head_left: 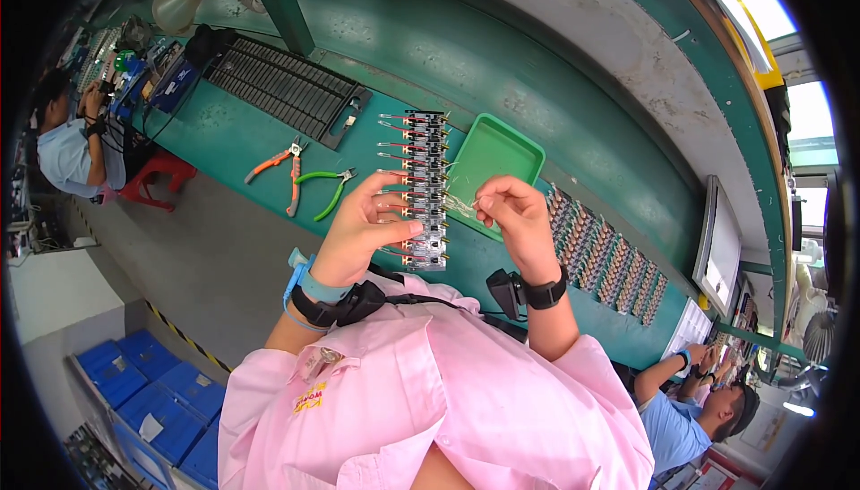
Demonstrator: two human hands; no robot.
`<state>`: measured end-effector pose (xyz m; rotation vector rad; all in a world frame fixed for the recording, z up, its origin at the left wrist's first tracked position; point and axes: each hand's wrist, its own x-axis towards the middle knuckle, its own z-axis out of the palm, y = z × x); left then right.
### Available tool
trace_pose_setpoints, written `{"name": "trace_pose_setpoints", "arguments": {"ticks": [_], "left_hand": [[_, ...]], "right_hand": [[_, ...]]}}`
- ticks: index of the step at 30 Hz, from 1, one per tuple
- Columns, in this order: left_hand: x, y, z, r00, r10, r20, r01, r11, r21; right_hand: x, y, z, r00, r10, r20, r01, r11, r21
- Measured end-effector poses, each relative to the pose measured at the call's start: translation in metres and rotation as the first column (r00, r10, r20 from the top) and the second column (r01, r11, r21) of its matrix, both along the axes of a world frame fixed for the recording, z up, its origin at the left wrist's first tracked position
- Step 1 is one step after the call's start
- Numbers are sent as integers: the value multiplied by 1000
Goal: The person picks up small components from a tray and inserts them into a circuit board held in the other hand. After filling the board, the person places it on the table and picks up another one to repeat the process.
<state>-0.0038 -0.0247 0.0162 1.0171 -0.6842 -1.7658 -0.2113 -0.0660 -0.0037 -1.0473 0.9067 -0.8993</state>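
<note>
Above the green workbench, left of the plastic tray, our left hand clasps the module strip, seemingly to steady it, while our right hand pinches something too fine to identify.

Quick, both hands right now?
Left hand: closed, holding the strip between thumb and fingers.
Right hand: closed, thumb and fingertips pinched by the pale wires; whether it grips one can't be told.
</note>
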Motion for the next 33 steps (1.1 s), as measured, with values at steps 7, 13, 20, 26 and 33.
{"name": "trace_pose_setpoints", "arguments": {"ticks": [7,13,20,26,33], "left_hand": [[-1,1,4,1000,-21,4,21,999,-28],[-2,3,8,1000,-17,1,17,999,-32],[-2,4,10,999,-43,13,43,998,-36],[-1,3,10,1000,-4,20,5,999,-48],[0,2,10,1000,-9,23,10,999,-44]], "right_hand": [[17,11,19,997,11,-73,-33,951,-308],[16,12,23,966,12,-257,-133,879,-459],[16,11,24,970,-1,-245,-113,883,-455],[15,14,27,977,4,-211,-107,871,-480],[17,14,25,963,-5,-268,-138,849,-511]]}}
